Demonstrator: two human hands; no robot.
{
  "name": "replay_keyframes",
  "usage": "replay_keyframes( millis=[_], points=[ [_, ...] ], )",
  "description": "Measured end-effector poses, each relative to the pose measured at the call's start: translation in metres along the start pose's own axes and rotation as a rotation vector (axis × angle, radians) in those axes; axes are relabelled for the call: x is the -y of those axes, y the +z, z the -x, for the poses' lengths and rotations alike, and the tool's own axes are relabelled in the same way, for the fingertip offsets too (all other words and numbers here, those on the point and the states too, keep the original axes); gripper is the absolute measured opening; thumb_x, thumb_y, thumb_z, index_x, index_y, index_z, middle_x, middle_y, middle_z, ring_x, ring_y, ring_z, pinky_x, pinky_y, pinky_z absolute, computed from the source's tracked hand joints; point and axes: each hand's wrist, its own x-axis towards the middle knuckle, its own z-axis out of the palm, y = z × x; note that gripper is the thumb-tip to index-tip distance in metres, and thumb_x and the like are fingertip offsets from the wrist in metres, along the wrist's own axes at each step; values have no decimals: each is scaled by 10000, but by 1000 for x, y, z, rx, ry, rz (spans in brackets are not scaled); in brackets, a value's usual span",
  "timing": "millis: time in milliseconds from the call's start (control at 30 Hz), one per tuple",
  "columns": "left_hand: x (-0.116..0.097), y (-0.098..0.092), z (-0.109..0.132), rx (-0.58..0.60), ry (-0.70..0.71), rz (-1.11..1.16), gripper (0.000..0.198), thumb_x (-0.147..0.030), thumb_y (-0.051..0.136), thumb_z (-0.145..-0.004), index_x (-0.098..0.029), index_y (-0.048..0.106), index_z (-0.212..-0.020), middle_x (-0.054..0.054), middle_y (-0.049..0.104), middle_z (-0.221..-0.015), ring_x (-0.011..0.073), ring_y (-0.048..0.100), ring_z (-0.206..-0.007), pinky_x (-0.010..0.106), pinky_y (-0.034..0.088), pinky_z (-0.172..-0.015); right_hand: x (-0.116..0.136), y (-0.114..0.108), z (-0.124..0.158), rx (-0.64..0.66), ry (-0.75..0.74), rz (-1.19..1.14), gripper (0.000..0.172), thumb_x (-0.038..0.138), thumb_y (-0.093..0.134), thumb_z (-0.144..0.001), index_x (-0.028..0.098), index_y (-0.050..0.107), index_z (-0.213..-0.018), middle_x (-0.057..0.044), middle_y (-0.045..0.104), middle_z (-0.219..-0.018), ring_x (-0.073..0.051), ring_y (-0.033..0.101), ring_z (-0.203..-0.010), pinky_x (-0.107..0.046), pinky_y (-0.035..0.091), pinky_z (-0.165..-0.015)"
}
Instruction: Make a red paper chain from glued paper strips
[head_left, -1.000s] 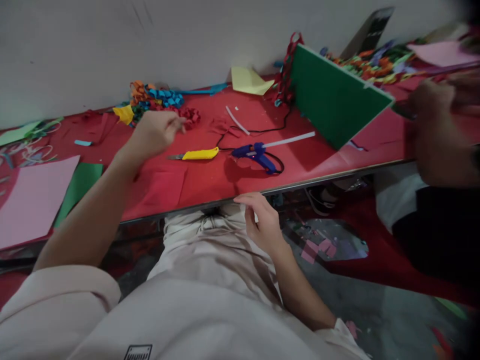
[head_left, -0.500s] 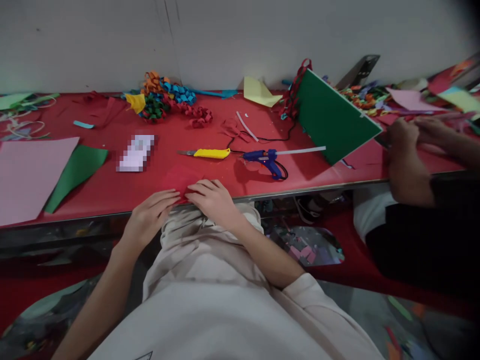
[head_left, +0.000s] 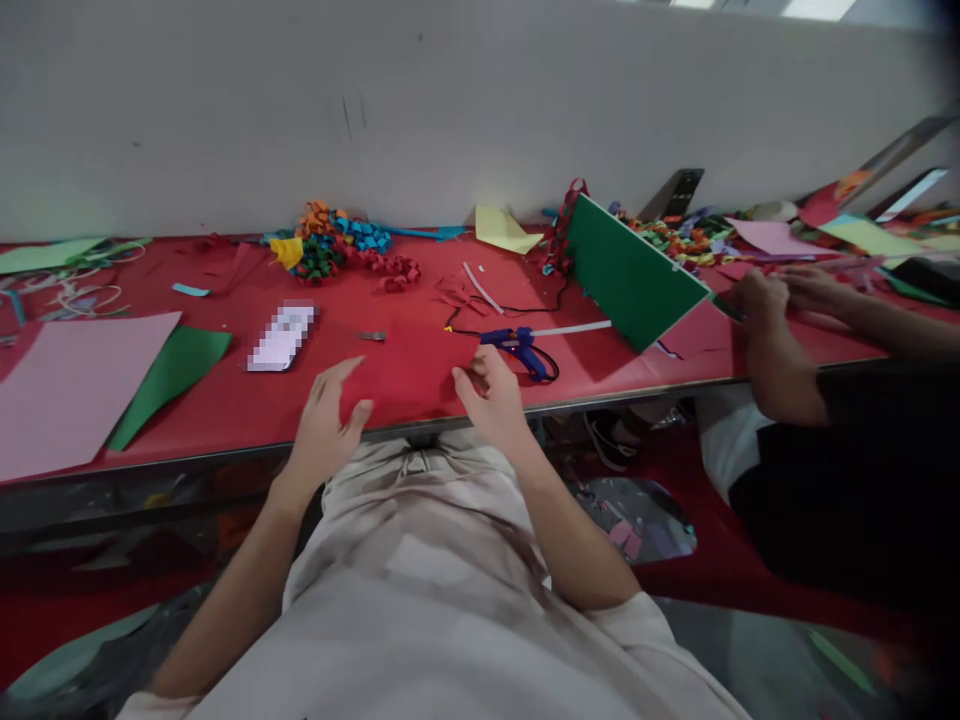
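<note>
A sheet of red paper [head_left: 420, 375] lies in front of me near the table's edge, hard to tell from the red table top. It covers most of a box cutter, whose blade tip [head_left: 371, 337] and yellow end show at either side. To the left of the sheet, my left hand [head_left: 326, 420] is open, thumb spread from the fingers. My right hand [head_left: 495, 400] is at the sheet's right side, fingers bent and thumb apart, with nothing visible gripped. Just beyond it lies a blue glue gun [head_left: 517, 342] with a white glue stick in its back.
A phone [head_left: 281, 338], green paper [head_left: 172, 375] and pink paper [head_left: 82, 390] lie left. Curled paper strips [head_left: 330, 240] sit at the back. A green board [head_left: 637, 270] leans right, near another person's hands [head_left: 772, 295]. The glue gun's cord crosses the table.
My hands have moved apart from their close position at the table edge. The red paper now lies spread between them, over the yellow cutter handle that showed before. The view has shifted up.
</note>
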Motion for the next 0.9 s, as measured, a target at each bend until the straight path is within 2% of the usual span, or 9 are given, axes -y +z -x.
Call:
replay_keyframes(
  millis=[33, 100, 167, 233, 433, 533, 600, 733, 900],
  points=[
    [-12, 4, -5, -33, -22, 181, 653, -625, 463, -1019, -174, 472, -1490, 206, 610, -1448, 301, 637, -1282, 442, 549, -1017, 7, -6, 2, 76, 30, -65, 192, 363, 591, -968, 228, 592, -1105, -54, 749, -1003, -188, 730, -942, -306, 579, -854],
    [-35, 12, -14, -10, -132, 419, 643, -651, 546, -979, -176, 522, -1412, 146, 719, -1190, 226, 722, -1002, 321, 588, -817, 17, -12, 5, 195, 77, -155, 234, 392, 597, -960, 222, 598, -1122, -52, 745, -1020, -188, 723, -973, -303, 577, -861],
    [-52, 17, -22, 3, -253, 468, 517, -608, 676, -916, -157, 632, -1166, 35, 687, -820, 156, 666, -710, 231, 520, -616, 23, -13, 6, 201, 127, -173, 245, 427, 627, -950, 206, 619, -1055, -44, 735, -964, -181, 710, -908, -291, 573, -815],
    [-61, 18, -27, 38, -287, 494, 415, -551, 723, -891, -155, 661, -1000, -7, 619, -691, 131, 604, -622, 208, 474, -559, 24, -13, 4, 162, 169, -197, 257, 443, 652, -940, 194, 640, -1001, -42, 732, -934, -177, 700, -872, -283, 569, -784],
    [-55, 6, -25, 108, -278, 637, 283, -384, 629, -926, -181, 785, -1044, 72, 768, -994, 205, 709, -942, 261, 560, -785, 26, -20, 7, 225, 85, -140, 315, 291, 561, -968, 214, 768, -1193, -43, 787, -993, -185, 722, -941, -299, 564, -843],
    [-57, 5, -24, 56, -269, 592, 317, -425, 613, -943, -174, 806, -959, 82, 784, -977, 209, 714, -926, 274, 556, -807, 28, -23, 11, 292, 10, -114, 349, 233, 533, -955, 225, 799, -1180, -60, 801, -1086, -211, 722, -1030, -321, 557, -891],
    [-61, 8, -25, -14, -246, 483, 288, -430, 696, -908, -173, 806, -975, 74, 789, -977, 193, 710, -918, 267, 551, -841, 27, -20, 12, 297, -2, -129, 332, 271, 560, -969, 228, 791, -1205, -67, 798, -1124, -219, 720, -1038, -328, 558, -887],
    [-64, 14, -25, -45, -284, 433, 394, -404, 794, -831, -177, 776, -1153, 38, 768, -879, 146, 669, -751, 233, 531, -699, 23, -9, 11, 156, 46, -63, 253, 346, 718, -916, 231, 802, -1125, -49, 807, -1070, -172, 711, -877, -282, 551, -777],
    [-57, 15, -21, -23, -408, 446, 363, -510, 761, -843, -146, 760, -842, 20, 687, -687, 129, 600, -625, 227, 479, -592, 16, -3, 7, 95, 139, -138, 240, 362, 747, -872, 201, 792, -1043, -38, 810, -977, -162, 730, -855, -266, 567, -781]
  ],
)
